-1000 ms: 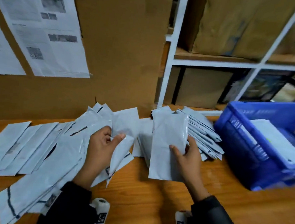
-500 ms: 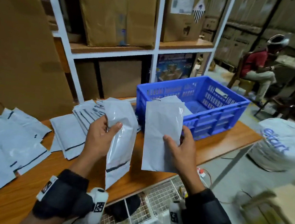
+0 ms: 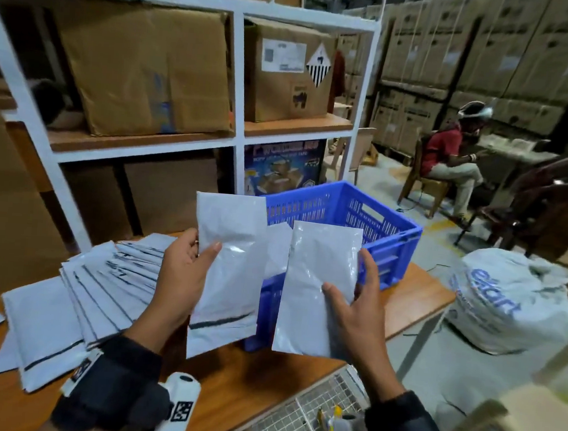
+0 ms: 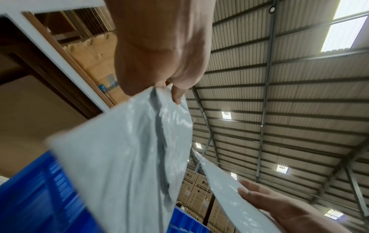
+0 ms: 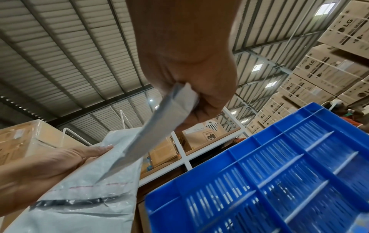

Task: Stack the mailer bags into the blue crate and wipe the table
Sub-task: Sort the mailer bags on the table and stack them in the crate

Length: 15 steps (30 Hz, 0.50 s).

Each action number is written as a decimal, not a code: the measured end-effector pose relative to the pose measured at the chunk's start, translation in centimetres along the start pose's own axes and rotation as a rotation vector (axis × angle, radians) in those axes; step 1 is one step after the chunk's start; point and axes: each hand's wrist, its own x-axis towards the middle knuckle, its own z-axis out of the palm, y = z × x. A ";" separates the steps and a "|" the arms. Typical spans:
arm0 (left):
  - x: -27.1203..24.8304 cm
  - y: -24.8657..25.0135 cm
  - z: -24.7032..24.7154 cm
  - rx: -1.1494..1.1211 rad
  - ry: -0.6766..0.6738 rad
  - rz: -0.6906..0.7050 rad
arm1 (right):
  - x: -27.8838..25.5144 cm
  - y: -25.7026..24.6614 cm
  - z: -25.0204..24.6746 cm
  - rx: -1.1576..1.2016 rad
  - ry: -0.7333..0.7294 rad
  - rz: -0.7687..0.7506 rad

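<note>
Two grey mailer bags are up in front of the blue crate (image 3: 344, 213): the left hand (image 3: 182, 275) pinches one bag (image 3: 231, 265), the right hand (image 3: 356, 309) grips another (image 3: 315, 279). More bags (image 3: 100, 286) lie fanned on the table (image 3: 415, 300). Each wrist view shows its own thumb and fingers clamped on its bag's edge beside the crate.

Two raised mailer bags (image 3: 229, 262) are masking the blue crate's (image 3: 389, 244) near wall and most of its contents; a third bag is peeking between them. Scattered bags (image 3: 46, 326) are running off the left edge.
</note>
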 end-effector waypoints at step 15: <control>13.8 -6.5 3.0 0.432 0.029 0.099 | 17.4 4.2 1.1 -0.254 -0.199 -0.115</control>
